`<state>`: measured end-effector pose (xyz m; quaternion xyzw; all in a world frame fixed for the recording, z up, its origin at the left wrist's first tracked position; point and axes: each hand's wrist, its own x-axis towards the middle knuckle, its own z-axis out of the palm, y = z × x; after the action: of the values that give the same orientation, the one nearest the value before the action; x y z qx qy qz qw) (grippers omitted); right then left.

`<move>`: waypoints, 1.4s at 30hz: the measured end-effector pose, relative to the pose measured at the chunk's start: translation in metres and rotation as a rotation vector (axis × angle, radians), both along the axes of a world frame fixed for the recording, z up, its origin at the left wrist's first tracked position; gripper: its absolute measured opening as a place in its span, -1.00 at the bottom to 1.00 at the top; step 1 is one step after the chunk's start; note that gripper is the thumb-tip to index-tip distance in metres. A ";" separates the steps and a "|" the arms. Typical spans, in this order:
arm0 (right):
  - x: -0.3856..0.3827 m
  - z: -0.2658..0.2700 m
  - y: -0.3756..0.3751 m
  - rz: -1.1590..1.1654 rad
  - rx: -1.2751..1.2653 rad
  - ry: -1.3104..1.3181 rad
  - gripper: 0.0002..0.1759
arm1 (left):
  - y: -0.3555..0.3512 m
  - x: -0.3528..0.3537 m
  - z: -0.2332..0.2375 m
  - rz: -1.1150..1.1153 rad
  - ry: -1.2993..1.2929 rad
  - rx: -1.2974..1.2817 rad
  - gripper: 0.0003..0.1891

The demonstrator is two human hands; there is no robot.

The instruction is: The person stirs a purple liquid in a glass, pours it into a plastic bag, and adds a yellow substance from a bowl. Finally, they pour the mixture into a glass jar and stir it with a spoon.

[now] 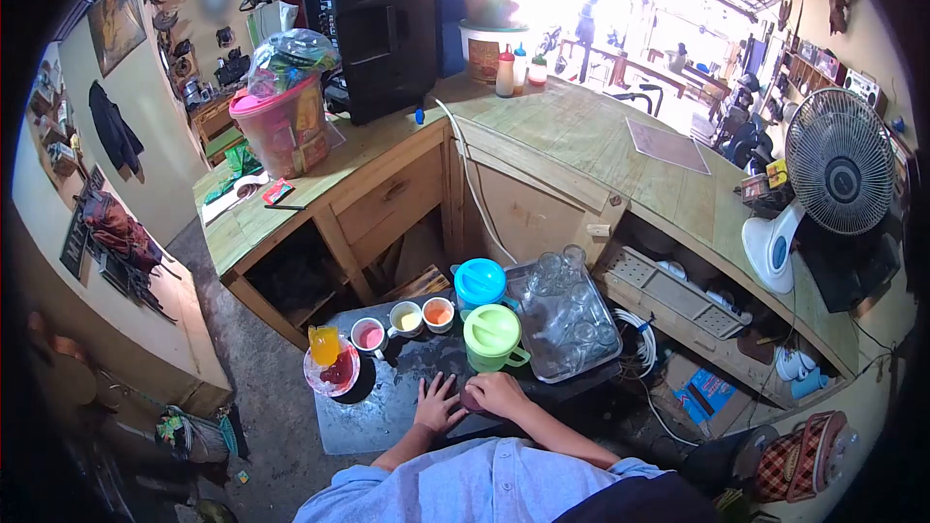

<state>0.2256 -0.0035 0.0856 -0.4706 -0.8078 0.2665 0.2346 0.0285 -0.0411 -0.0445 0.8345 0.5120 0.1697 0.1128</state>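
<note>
My left hand (439,405) lies flat on the dark tabletop (347,421) with its fingers spread. Beside it, my right hand (496,395) is closed over a small dark reddish thing (472,398), mostly hidden by the fingers. Just beyond my hands stands a lidded green pitcher (492,331), with a lidded blue pitcher (480,283) behind it. Left of these are three white cups: one with pink contents (368,335), one with yellow (406,318), one with orange (438,314). A pink-rimmed bowl (320,383) holds something dark red, and a yellow-orange container (326,342) stands at its edge.
A metal tray (559,377) of upturned clear glasses (586,332) sits right of the pitchers. Behind is a wooden counter (542,131) bearing a black speaker (373,34), a pink bucket (286,126) and sauce bottles (505,75). A fan (841,163) stands at right, above white cable (639,334).
</note>
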 end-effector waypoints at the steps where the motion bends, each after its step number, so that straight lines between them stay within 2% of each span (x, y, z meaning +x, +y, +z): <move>1: 0.000 -0.001 0.000 0.006 -0.002 0.048 -0.79 | 0.000 0.000 0.001 0.001 0.002 0.000 -0.50; 4: 0.000 0.001 -0.001 -0.026 0.055 0.016 -0.77 | 0.000 0.000 0.001 0.012 -0.005 -0.012 -0.54; 7: 0.005 0.005 0.002 0.006 -0.002 -0.040 -0.77 | -0.001 0.000 -0.001 0.014 0.018 -0.020 -0.58; 9: 0.003 0.000 0.001 -0.005 0.012 0.033 -0.78 | 0.000 0.000 -0.001 0.012 0.005 0.000 -0.61; 11: 0.004 -0.004 0.003 -0.017 0.029 0.105 -0.79 | -0.001 0.000 -0.001 0.006 -0.001 0.009 -0.61; 13: 0.006 -0.004 0.003 -0.015 0.012 -0.044 -0.79 | -0.001 0.001 0.003 0.001 -0.008 0.015 -0.61; 17: 0.007 -0.009 0.006 0.022 -0.067 -0.041 -0.79 | -0.002 0.001 0.004 0.000 -0.009 0.008 -0.61; 20: 0.007 -0.003 0.005 -0.039 0.031 0.044 -0.78 | 0.000 0.001 0.006 0.009 -0.019 0.005 -0.59; 22: 0.010 0.002 0.007 0.026 -0.086 -0.146 -0.79 | -0.001 0.002 0.007 0.014 -0.005 -0.010 -0.57; 23: 0.010 -0.002 0.008 0.026 -0.086 -0.146 -0.79 | -0.001 0.001 0.008 0.016 -0.006 -0.014 -0.56; 25: 0.009 -0.009 0.008 0.024 -0.027 0.085 -0.79 | 0.000 0.001 0.009 0.014 -0.007 -0.017 -0.55; 29: 0.014 -0.004 0.006 -0.011 0.004 -0.003 -0.79 | -0.001 0.001 0.009 0.017 0.005 -0.037 -0.54; 32: 0.015 0.000 0.006 0.002 -0.068 -0.019 -0.79 | -0.001 0.001 0.010 0.021 0.010 -0.046 -0.54; 35: 0.016 -0.005 0.004 -0.053 0.050 0.132 -0.79 | 0.000 0.001 0.010 0.021 0.015 -0.048 -0.54; 37: 0.018 -0.002 0.004 -0.023 -0.061 -0.035 -0.79 | 0.000 0.002 0.009 0.019 0.017 -0.050 -0.54; 38: 0.018 -0.003 0.004 -0.024 -0.059 -0.035 -0.79 | -0.001 0.002 0.010 0.021 0.009 -0.051 -0.54; 40: 0.016 -0.006 0.002 -0.064 -0.027 0.191 -0.80 | 0.000 0.001 0.011 0.023 0.005 -0.052 -0.54; 42: 0.019 -0.004 0.002 -0.052 -0.007 0.107 -0.80 | -0.001 0.001 0.012 0.026 0.017 -0.055 -0.54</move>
<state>0.2443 -0.0012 0.0820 -0.4775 -0.7805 0.2878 0.2827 0.0299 -0.0417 -0.0329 0.8258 0.5282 0.1498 0.1290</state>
